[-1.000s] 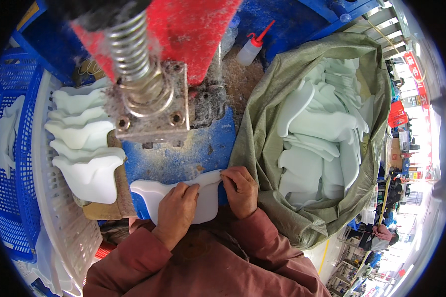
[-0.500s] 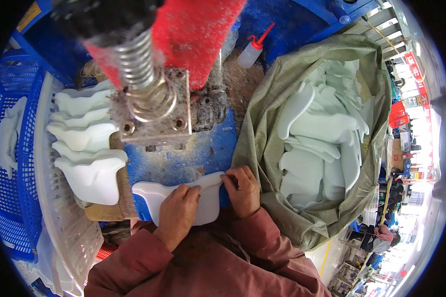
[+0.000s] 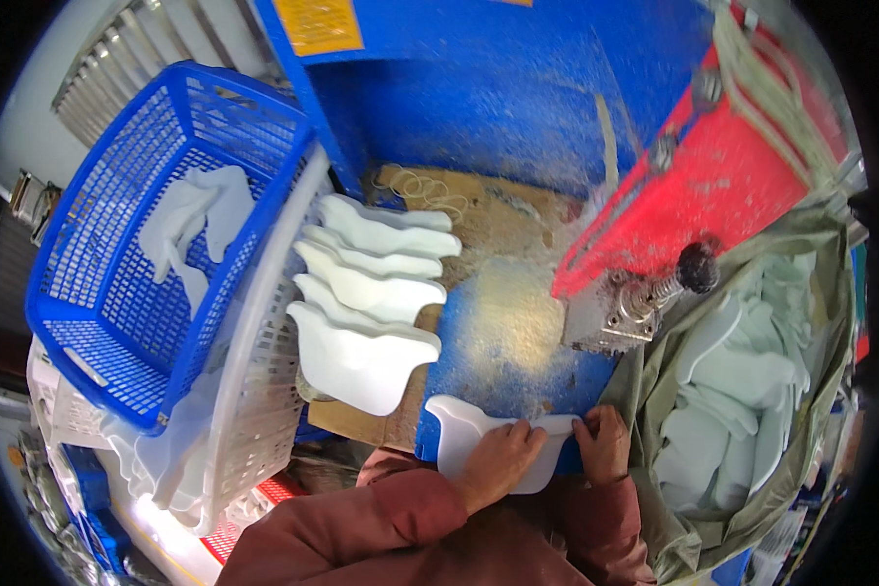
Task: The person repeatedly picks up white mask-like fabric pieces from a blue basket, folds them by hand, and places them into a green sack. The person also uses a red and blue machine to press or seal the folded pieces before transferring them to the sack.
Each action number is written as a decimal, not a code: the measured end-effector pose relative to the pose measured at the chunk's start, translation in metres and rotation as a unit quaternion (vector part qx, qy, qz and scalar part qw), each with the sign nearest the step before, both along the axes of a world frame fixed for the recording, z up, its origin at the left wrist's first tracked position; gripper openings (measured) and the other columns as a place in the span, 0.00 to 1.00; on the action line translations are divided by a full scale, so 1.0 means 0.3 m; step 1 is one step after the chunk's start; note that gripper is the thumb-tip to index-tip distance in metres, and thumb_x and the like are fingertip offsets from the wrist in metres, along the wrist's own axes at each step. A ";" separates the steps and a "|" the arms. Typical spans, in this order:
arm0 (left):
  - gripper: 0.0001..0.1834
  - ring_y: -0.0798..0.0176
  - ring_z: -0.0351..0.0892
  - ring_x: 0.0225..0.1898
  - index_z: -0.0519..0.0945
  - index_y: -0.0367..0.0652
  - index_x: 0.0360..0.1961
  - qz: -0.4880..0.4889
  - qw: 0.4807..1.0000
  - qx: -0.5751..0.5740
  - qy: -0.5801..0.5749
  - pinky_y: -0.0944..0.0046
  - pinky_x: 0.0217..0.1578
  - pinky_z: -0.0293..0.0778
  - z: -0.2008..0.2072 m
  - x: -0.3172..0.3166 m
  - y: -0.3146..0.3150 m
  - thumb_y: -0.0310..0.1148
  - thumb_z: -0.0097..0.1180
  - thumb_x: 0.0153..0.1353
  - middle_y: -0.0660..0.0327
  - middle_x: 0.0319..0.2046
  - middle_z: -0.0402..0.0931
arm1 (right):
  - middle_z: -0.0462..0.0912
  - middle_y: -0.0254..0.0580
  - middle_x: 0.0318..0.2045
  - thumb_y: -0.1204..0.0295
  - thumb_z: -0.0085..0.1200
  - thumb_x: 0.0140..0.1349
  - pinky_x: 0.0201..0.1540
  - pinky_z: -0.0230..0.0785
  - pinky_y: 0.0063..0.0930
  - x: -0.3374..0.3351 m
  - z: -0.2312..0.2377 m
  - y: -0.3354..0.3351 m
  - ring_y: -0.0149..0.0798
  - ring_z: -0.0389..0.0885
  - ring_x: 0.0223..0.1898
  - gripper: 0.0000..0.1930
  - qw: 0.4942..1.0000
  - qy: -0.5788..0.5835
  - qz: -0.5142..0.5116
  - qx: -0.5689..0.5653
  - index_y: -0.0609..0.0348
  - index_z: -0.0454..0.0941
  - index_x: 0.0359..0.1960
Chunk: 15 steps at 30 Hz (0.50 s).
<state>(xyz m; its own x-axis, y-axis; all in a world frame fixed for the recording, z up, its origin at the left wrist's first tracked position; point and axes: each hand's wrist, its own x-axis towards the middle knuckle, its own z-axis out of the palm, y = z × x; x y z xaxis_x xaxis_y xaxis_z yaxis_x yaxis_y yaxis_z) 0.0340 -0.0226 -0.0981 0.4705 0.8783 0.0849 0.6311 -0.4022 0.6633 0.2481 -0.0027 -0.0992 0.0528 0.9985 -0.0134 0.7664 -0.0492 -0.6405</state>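
A white, smooth, foam-like piece [image 3: 455, 439] with a wavy upper edge lies at the front of a dusty blue work plate [image 3: 459, 371]. My left hand [image 3: 498, 463] is closed on its middle, thumb and fingers at the upper edge. At the piece's right end, my right hand [image 3: 606, 447] pinches the corner. Just beyond my right hand is a metal machine head [image 3: 610, 317] with a spring, below a red arm [image 3: 703, 166]. It stands apart from the piece. Fine pale dust [image 3: 518, 327] covers the plate behind the piece.
Similar white pieces [image 3: 361, 356] stand in a row left of the plate, on brown board. Beyond them are a white slatted crate [image 3: 254, 410] and a blue basket [image 3: 117, 342] holding several pieces. An olive sack [image 3: 645, 391] at right is full of more pieces.
My view has swung left, so the blue basket shows more fully and the machine sits further right. Both hands keep hold of the white piece at the plate's front.
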 end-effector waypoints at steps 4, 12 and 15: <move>0.09 0.48 0.81 0.36 0.72 0.40 0.43 0.018 0.996 0.087 0.022 0.54 0.38 0.79 -0.066 0.016 -0.027 0.28 0.54 0.62 0.52 0.36 0.73 | 0.78 0.47 0.24 0.75 0.67 0.56 0.31 0.70 0.39 0.015 -0.015 0.007 0.44 0.78 0.25 0.08 0.999 -0.028 0.029 0.014 0.62 0.78 0.30; 0.14 0.40 0.82 0.44 0.76 0.40 0.52 0.062 0.936 -0.103 -0.332 0.50 0.43 0.78 -0.225 -0.046 0.001 0.29 0.58 0.66 0.47 0.43 0.81 | 0.78 0.43 0.21 0.70 0.70 0.54 0.31 0.72 0.36 0.052 -0.005 0.015 0.43 0.79 0.25 0.11 0.997 -0.050 0.054 0.024 0.61 0.80 0.30; 0.12 0.40 0.82 0.43 0.77 0.40 0.51 0.076 0.949 -0.018 -0.305 0.50 0.42 0.79 -0.192 -0.055 -0.013 0.29 0.57 0.68 0.47 0.42 0.81 | 0.81 0.45 0.25 0.69 0.70 0.54 0.32 0.73 0.37 0.062 0.001 0.003 0.44 0.81 0.26 0.11 0.985 -0.071 0.097 0.121 0.61 0.80 0.31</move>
<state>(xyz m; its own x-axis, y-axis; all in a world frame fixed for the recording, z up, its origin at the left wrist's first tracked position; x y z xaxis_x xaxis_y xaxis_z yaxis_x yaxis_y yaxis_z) 0.0176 -0.0266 -0.1558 0.2118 0.9394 0.2694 0.1742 -0.3076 0.9354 0.2667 -0.0019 -0.0989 -0.1545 0.9631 0.2204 0.8291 0.2477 -0.5013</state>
